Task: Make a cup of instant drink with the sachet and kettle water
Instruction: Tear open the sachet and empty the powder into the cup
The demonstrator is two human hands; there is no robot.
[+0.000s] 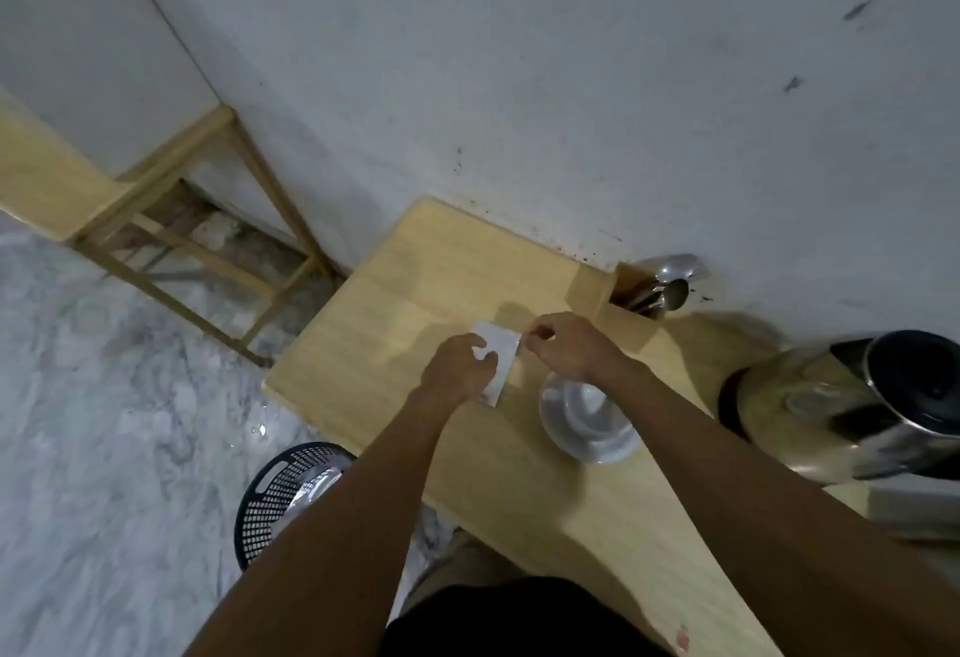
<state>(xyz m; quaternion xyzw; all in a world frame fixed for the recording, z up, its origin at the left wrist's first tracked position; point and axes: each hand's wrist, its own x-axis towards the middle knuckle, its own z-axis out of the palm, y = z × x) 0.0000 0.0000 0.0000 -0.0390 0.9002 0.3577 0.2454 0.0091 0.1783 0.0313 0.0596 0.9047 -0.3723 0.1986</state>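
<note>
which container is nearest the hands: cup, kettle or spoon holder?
The white cup, directly under the right hand's wrist; the kettle and spoon holder sit farther off.

**Item count: worktop and surroundings**

Two hands, the left hand (457,370) and the right hand (569,352), are showing. One sachet (496,349), one cup (592,409) on one saucer (610,446), one kettle (878,412), one utensil holder (605,295), one table (415,292), one perforated bin (278,495) and one wooden frame (208,219) are appearing.

A white sachet (497,352) held above the table, beside a white cup (592,409); steel kettle (852,407) at right.
</note>
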